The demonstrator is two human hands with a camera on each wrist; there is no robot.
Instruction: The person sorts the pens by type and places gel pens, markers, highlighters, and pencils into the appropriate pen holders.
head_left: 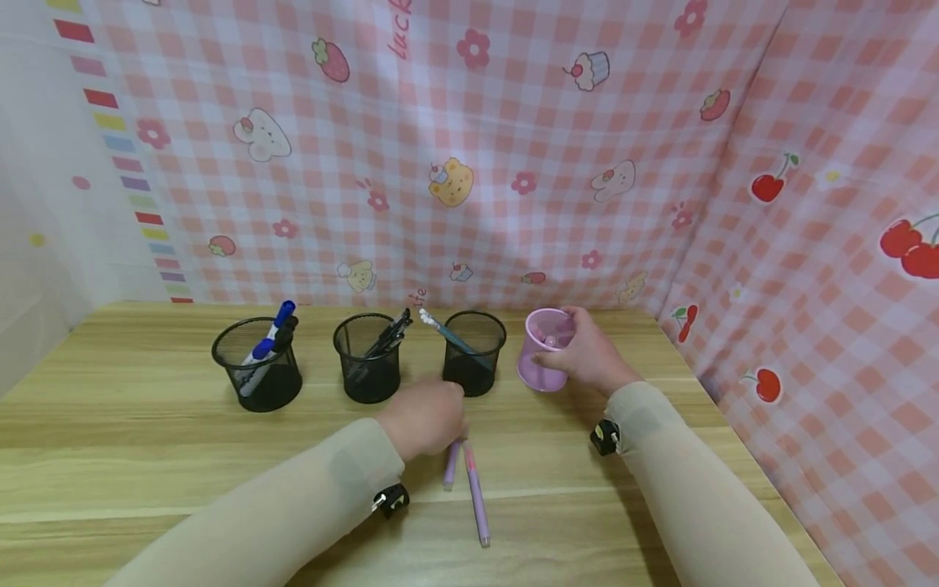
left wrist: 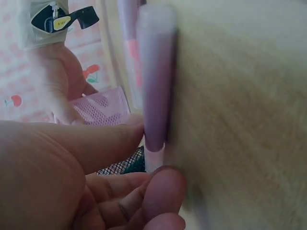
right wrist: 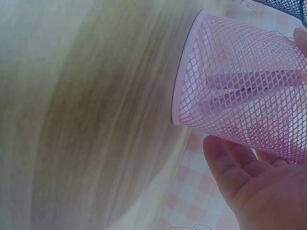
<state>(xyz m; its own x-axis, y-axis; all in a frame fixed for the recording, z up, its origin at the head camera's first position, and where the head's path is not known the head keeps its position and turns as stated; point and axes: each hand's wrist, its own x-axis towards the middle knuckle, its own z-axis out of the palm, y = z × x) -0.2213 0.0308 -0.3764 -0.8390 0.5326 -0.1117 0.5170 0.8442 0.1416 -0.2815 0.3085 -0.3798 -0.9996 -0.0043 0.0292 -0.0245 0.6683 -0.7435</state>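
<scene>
My left hand (head_left: 424, 417) is over the middle of the table, its thumb and fingertips pinching a purple pen (left wrist: 157, 91) near its pink-and-clear end. Right beside it, a second purple pen (head_left: 477, 497) with a pink section lies on the wood. My right hand (head_left: 596, 355) grips the pink mesh pen cup (head_left: 541, 375) around its side, thumb toward the front. Through the mesh in the right wrist view, purple pens (right wrist: 254, 79) show inside that cup, which stands upright on the table. Part of the held pen is hidden by the left hand in the head view.
Three black mesh cups stand in a row left of the pink one: one cup (head_left: 275, 387) with blue and black markers, another cup (head_left: 372, 379) with black pens, the third cup (head_left: 473, 375) with a teal pen. Pink checked cloth (head_left: 411, 106) hangs behind and at right.
</scene>
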